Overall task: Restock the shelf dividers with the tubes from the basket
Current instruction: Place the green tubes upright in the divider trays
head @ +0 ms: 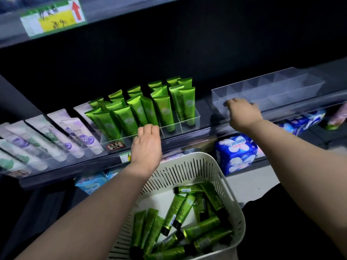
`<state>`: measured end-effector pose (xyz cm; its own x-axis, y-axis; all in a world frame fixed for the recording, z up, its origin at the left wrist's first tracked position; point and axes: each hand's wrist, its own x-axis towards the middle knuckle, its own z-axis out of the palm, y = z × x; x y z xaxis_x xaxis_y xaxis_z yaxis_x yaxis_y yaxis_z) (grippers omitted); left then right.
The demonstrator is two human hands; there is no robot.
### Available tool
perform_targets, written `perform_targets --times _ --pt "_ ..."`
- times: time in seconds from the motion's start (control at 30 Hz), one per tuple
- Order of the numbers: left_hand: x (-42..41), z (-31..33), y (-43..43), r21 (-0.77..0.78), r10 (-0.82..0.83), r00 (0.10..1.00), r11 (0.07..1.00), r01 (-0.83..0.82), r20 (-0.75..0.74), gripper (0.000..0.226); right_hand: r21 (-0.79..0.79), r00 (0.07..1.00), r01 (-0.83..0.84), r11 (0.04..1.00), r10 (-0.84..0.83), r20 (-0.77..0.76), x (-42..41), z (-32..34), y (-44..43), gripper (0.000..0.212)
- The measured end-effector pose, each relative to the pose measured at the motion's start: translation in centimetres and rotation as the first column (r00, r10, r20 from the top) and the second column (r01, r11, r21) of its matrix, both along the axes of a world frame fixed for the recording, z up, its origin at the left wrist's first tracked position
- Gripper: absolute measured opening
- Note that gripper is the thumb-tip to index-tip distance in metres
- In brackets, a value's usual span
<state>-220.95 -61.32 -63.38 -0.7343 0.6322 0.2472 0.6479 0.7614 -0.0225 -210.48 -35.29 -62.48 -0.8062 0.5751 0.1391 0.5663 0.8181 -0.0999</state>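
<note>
The green tubes lie loose in the white basket at lower centre; they are judged light, soft-walled and slick, best taken round the stiffer capped end. The left hand is curled over the front lip of the filled divider at centre; the right hand is hooked over the empty divider at right, where open room is offered beneath the dark upper shelf

Right of centre, the clear divider tray gapes open-topped — mid-frame, green tubes pack their divider tight.
</note>
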Motion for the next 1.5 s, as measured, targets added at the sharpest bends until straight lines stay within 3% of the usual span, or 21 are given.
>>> perform_targets --times 0.13,0.33,0.8,1.1,1.5 --pt "-0.2 -0.2 -0.4 0.015 0.003 1.000 1.000 -0.002 -0.020 0.058 0.049 0.999 0.045 0.998 -0.045 -0.009 0.2 0.1 0.1 0.056" --pt "-1.2 0.0 -2.1 -0.003 0.039 0.999 0.999 -0.039 -0.033 0.061 0.120 0.998 0.046 0.992 -0.052 0.046 0.2 -0.4 0.1 0.035" --pt "-2.9 0.8 -0.9 0.056 0.172 0.985 0.984 -0.170 -0.023 0.039 0.120 0.978 -0.050 0.992 0.073 -0.194 -0.4 1.0 -1.7 0.032" --pt "-2.4 0.3 -0.8 0.105 0.196 0.980 0.976 -0.192 -0.023 0.041 0.109 0.984 -0.101 0.989 0.115 -0.133 0.8 0.9 -1.7 0.034" --pt "-2.5 -0.2 -0.1 0.197 0.263 0.965 0.945 -0.261 0.015 0.020 0.163 0.988 -0.102 0.981 0.118 -0.096 0.6 0.5 -2.1 0.032"
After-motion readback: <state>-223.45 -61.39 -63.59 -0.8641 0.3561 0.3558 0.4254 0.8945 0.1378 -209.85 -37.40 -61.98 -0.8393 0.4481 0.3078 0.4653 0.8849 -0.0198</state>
